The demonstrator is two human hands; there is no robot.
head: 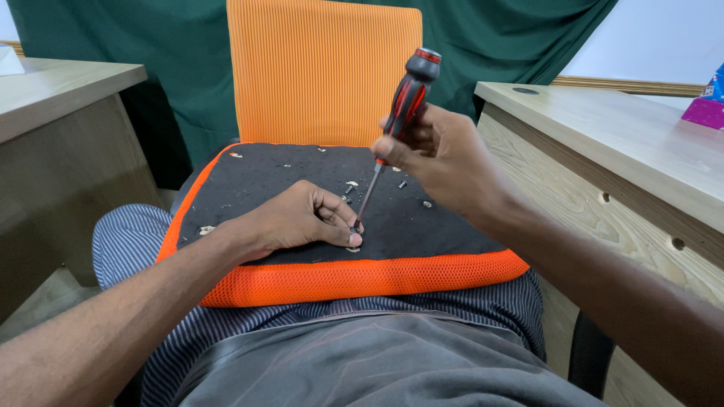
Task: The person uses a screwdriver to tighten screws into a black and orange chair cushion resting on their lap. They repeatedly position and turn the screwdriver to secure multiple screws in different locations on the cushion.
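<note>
Light: bright, even, from the upper right.
Shadows: soft, faint beneath hands.
Sharpness: crisp centre, no glare.
Edges: wide-angle stretching at corners.

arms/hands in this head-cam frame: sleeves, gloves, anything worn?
Both bare. The left hand and right hand wear no gloves, and no rings, watch or bands show. Both forearms are uncovered as far as the frame edges, with no sleeve in view. No markings or cables on either arm.
</note>
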